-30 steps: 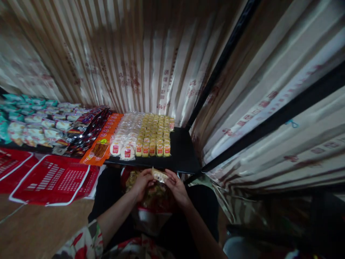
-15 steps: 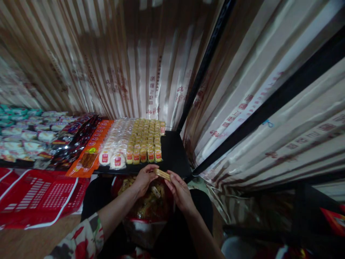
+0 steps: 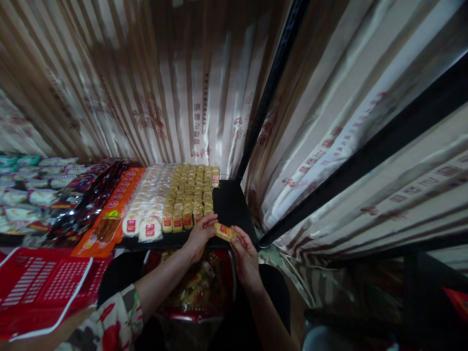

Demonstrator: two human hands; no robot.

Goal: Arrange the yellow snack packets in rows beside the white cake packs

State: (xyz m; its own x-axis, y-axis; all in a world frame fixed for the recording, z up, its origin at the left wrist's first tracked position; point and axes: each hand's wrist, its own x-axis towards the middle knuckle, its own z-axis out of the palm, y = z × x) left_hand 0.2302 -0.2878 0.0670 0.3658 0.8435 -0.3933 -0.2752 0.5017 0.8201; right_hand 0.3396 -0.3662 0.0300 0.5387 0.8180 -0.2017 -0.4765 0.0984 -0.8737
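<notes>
Both my hands pinch one small yellow snack packet (image 3: pixel 224 231) with a red label, held over the front edge of a black shelf (image 3: pixel 230 204). My left hand (image 3: pixel 199 236) grips its left end and my right hand (image 3: pixel 244 251) grips its right end. Just left of the packet stand rows of the same yellow packets (image 3: pixel 192 190). Below my hands sits a red basket (image 3: pixel 199 287) with several wrapped snacks in it.
Round white packets (image 3: pixel 148 204), orange packs (image 3: pixel 109 214), dark packs (image 3: pixel 86 195) and green-white packs (image 3: pixel 25 183) lie along the shelf to the left. Red baskets (image 3: pixel 40 287) stand at lower left. Striped cream curtains (image 3: pixel 190 87) and black frame bars (image 3: pixel 272 87) close in behind and on the right.
My hands have risen from over the red basket to the shelf's front edge, carrying the yellow packet toward the yellow rows. The view has shifted right and down.
</notes>
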